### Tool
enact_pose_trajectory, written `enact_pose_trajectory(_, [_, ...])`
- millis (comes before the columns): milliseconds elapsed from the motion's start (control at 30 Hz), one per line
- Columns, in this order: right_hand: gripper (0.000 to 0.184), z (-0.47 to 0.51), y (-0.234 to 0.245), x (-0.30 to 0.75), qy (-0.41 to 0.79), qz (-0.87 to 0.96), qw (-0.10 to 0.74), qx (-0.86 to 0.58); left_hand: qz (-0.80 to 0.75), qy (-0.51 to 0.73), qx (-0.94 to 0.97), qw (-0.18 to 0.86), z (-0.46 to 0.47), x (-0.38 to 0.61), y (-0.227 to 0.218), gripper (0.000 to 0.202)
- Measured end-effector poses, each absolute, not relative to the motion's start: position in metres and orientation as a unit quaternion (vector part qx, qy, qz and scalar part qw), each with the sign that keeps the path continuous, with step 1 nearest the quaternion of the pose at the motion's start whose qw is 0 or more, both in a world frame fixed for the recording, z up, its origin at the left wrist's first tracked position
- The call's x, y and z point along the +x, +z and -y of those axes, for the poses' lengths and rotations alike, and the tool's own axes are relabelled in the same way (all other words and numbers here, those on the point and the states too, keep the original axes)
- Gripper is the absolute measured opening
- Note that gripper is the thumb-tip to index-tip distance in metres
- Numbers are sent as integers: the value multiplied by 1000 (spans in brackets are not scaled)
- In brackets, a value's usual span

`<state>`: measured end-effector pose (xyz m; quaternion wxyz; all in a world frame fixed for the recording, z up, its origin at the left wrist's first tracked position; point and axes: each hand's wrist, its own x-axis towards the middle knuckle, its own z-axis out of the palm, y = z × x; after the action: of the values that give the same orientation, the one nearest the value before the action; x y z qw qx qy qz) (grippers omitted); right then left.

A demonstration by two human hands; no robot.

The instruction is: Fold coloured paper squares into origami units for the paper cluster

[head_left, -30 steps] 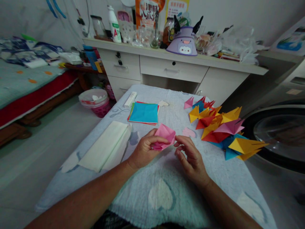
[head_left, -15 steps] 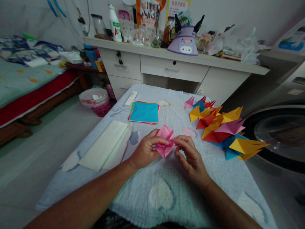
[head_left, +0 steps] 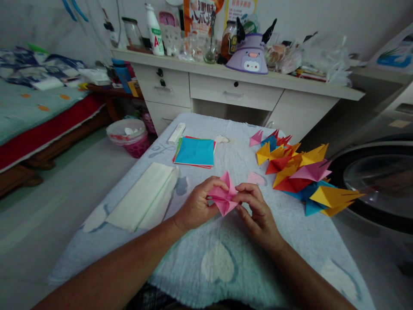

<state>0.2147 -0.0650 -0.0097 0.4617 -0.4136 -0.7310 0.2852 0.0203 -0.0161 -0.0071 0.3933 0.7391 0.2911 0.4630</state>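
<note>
A folded pink paper piece (head_left: 223,197) sits between my two hands, just above the pale blue towel (head_left: 226,262) that covers the table. My left hand (head_left: 195,206) pinches its left side with thumb and fingers closed. The fingers of my right hand (head_left: 258,214) are closed on its right side. A pile of folded paper shapes (head_left: 300,172) in yellow, red, pink and blue lies to the right of my hands. A stack of flat coloured paper squares (head_left: 195,152), blue on top, lies further back on the towel.
A folded white cloth (head_left: 145,196) lies at the left of the table. A white tube (head_left: 177,133) rests beside the paper stack. Behind stands a white desk (head_left: 232,92) crowded with bottles and jars. A bed (head_left: 35,112) and a pink bin (head_left: 127,135) are at the left.
The pink piece has been flattened and turned between my hands, and now shows pointed flaps. My right fingers have moved in and closed on it. The hands stay in the same spot.
</note>
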Motion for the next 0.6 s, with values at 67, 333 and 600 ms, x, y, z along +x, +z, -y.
enact_pose_trajectory(67, [22, 65, -9, 215, 283, 736, 459, -409, -287, 456, 745, 393, 16, 21, -6, 28])
enact_pose_trajectory(333, [30, 65, -16, 212, 298, 704, 499, -408, -299, 438, 772, 350, 16, 20, -2, 17])
enact_pose_trajectory(600, [11, 61, -9, 212, 241, 723, 484, -429, -302, 450, 772, 334, 16, 20, -4, 15])
